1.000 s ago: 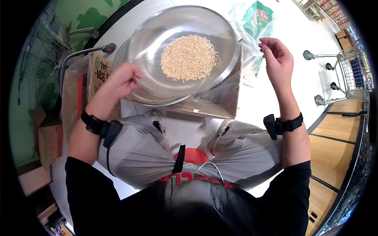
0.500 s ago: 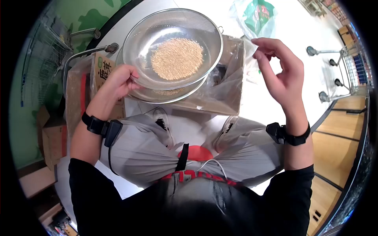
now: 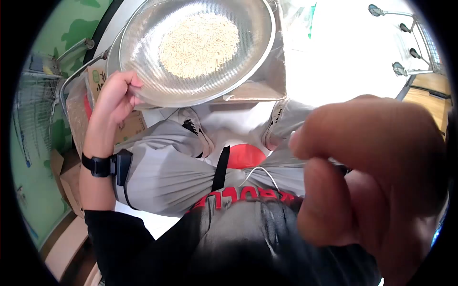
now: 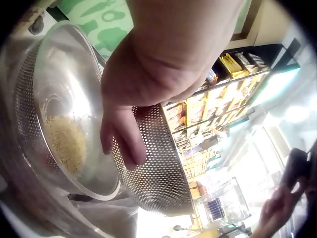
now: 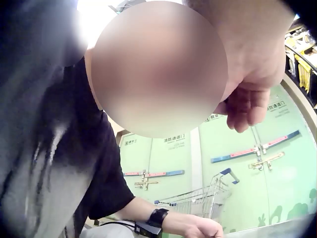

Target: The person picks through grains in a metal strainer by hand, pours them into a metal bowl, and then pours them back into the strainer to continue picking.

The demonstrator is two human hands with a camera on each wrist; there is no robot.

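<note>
My left hand grips the near left rim of a round metal mesh sieve. Pale grains lie heaped in its middle. The left wrist view shows the fingers bent over the edge of the perforated sieve. Below it in that view, a second metal bowl holds more grains. My right hand is raised close to the head camera, fingers loosely bent, a small gap between thumb and index fingertips, nothing visible in it. In the right wrist view that hand is up near the head.
Under the sieve stands a cardboard box, with a clear plastic bag behind its right corner. A printed carton and a wire shopping cart are on the left. Another cart stands far right. Shoes flank the box's near side.
My right hand has come up from beside the box toward the head camera and now looms large. The left hand keeps its hold on the sieve, which now covers most of the lower one.
</note>
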